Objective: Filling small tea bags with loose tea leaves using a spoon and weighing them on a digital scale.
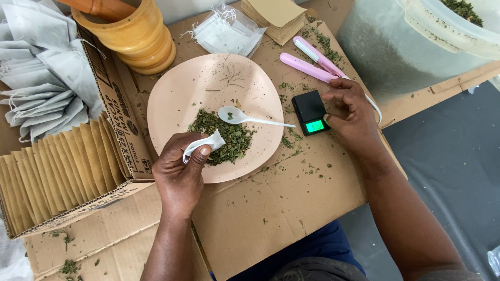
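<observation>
- Left hand (179,171) pinched shut on a small white filter bag (204,145), thumb and fingers clamping one end so the mouth hangs over the near rim of the pink plate (172,93), just beside the pile of dried green herb (224,136).
- White plastic spoon (237,115) resting bowl-up on the herb pile, handle pointing right toward the scale, seemingly parked within easy reach of either hand.
- Right hand (351,117) hovering at the small black pocket scale (311,112), fingers loosely curled, thumb tip at the corner by the lit green display; nothing gripped, apparently working a button or steadying the scale.
- Scale set flat on the cardboard worktop (271,208), just right of the plate, likely to keep the reach from herb to weighing short.
- Pink hair-straightener-style tongs (312,60) lying beyond the scale, cord trailing behind the right hand.
- Stack of empty white bags (226,32) above the plate; brown paper envelopes (52,177) filed upright in the open cardboard box (117,104) at left.
- Loose herb crumbs scattered across the cardboard around plate and scale.
</observation>
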